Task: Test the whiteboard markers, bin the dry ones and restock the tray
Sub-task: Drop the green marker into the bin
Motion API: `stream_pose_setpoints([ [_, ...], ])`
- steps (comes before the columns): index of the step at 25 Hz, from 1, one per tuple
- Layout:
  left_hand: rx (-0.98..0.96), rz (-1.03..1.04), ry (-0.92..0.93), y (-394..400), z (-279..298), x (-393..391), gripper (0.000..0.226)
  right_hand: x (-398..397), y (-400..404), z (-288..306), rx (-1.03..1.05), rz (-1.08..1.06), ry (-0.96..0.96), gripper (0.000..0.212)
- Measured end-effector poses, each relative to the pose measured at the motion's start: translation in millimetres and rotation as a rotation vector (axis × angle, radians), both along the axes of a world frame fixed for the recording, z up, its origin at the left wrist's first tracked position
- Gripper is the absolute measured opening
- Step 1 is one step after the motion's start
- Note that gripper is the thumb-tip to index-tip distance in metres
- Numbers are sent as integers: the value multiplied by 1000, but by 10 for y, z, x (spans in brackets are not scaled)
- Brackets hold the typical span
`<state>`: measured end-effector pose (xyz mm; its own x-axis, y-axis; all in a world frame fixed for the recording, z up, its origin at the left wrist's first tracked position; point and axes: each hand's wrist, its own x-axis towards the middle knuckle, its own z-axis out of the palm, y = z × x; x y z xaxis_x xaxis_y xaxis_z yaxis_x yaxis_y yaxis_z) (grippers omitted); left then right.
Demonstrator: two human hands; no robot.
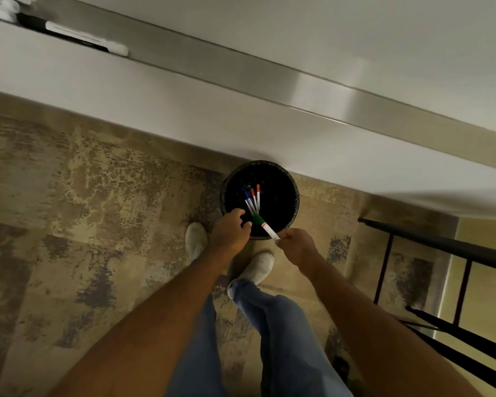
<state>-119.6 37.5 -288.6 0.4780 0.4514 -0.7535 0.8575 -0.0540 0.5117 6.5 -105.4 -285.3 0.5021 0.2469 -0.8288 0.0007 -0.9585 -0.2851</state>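
A round black bin (287, 173) stands on the floor against the wall. Inside it lie three markers (253, 199): one with a blue cap and two with red caps. My right hand (295, 243) pinches the white tail of a green-capped marker (263, 224), whose cap end points out over the bin's near rim. My left hand (231, 230) hovers beside it at the rim with fingers curled and loose, and I see nothing in it. The whiteboard tray (241, 70) runs diagonally above, with a black-and-white marker (83, 38) lying on it at the top left.
Patterned beige carpet (83, 224) covers the floor. My two white shoes (196, 239) stand right before the bin. A dark metal railing or frame (447, 282) stands at the right. More blurred white objects (3, 7) sit on the tray's far left end.
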Motion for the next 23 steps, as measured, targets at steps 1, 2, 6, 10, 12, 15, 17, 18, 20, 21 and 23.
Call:
stream_pose_setpoints([
  [1, 38, -62, -8, 36, -80, -8, 47, 25, 23, -114, -2, 14, -16, 16],
  [2, 71, -121, -16, 64, -172, -20, 47, 49, 43, -220, -6, 43, -35, 15],
  [6, 237, -373, -51, 211, -472, 22, 45, 155, 129, -614, -2, 125, -127, 15],
  [10, 418, -635, -134, 335, -680, 93, 51, 181, 241, -891, 26, 93, -190, 16],
  [12, 490, -740, -151, 369, -767, 132, 56, 172, 283, -1018, 41, 66, -228, 23],
  [15, 569, -786, -167, 387, -871, 150, 60, 104, 299, -1191, 63, 27, -259, 33],
  [17, 592, -798, -171, 385, -907, 140, 61, 54, 288, -1270, 70, 28, -273, 36],
  [18, 598, -805, -172, 381, -916, 134, 61, 35, 289, -1266, 73, 32, -282, 36],
  [20, 596, -804, -166, 373, -896, 127, 62, 7, 294, -1216, 92, 29, -292, 34],
  [21, 590, -803, -160, 371, -875, 124, 62, -7, 289, -1196, 98, 30, -301, 34],
  [23, 579, -807, -145, 378, -795, 115, 63, -32, 278, -1129, 103, 40, -312, 34],
])
